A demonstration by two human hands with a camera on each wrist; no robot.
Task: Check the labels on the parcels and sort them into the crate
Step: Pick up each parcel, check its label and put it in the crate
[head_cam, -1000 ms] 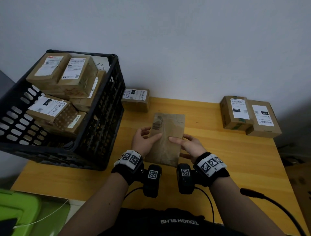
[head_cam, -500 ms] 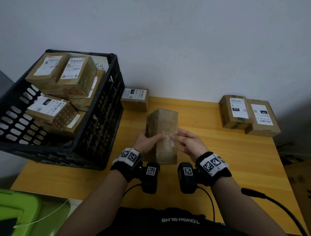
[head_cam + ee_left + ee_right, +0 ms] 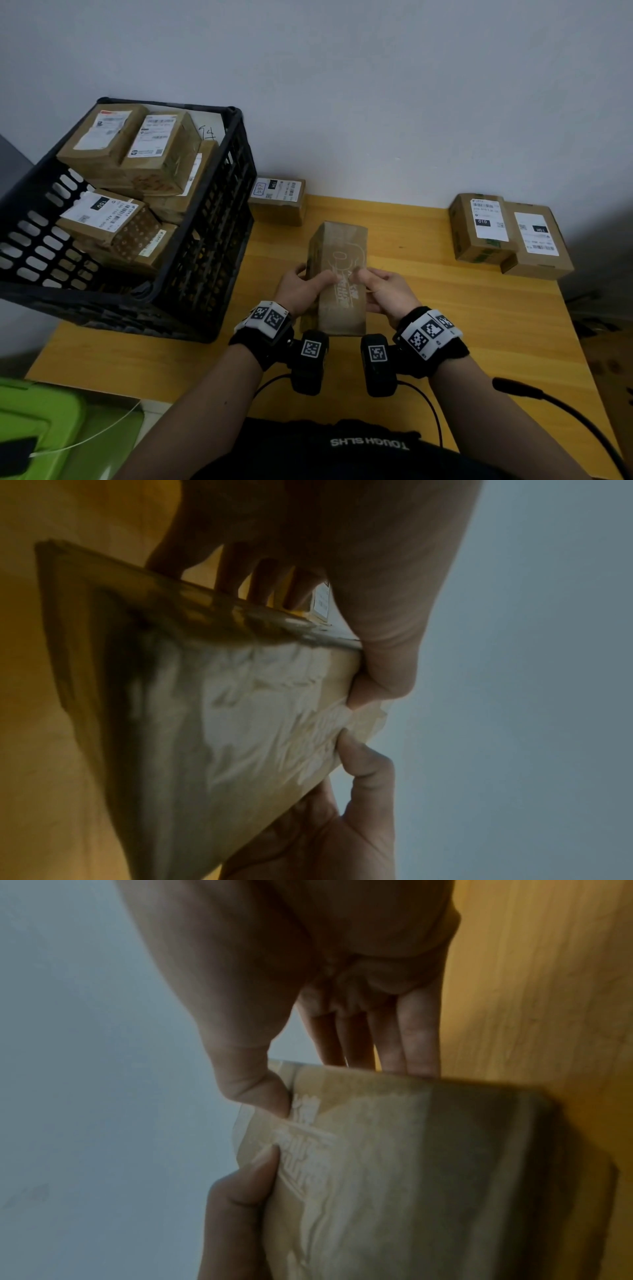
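We hold a brown cardboard parcel (image 3: 337,274) with both hands over the middle of the yellow wooden table (image 3: 462,325), its printed white logo face turned up toward us. Our left hand (image 3: 301,291) grips its left side, thumb pressed on the top face and fingers curled underneath; our right hand (image 3: 383,291) grips the right side the same way, thumb on top near the logo. In the left wrist view the fingers (image 3: 263,582) reach round behind the parcel's far edge; in the right wrist view the fingers (image 3: 411,1042) go behind the edge as well. We cannot see a shipping label on the face that is up. To the left sits the black plastic crate (image 3: 212,246), its near part overhanging the table edge, with several labelled boxes stacked inside. Just beside the crate's far right corner, against the wall, lies a small labelled box (image 3: 278,202). At the far right of the table two more labelled boxes (image 3: 507,233) lie side by side, touching. A green bin (image 3: 41,421) shows at the near left, below the table.
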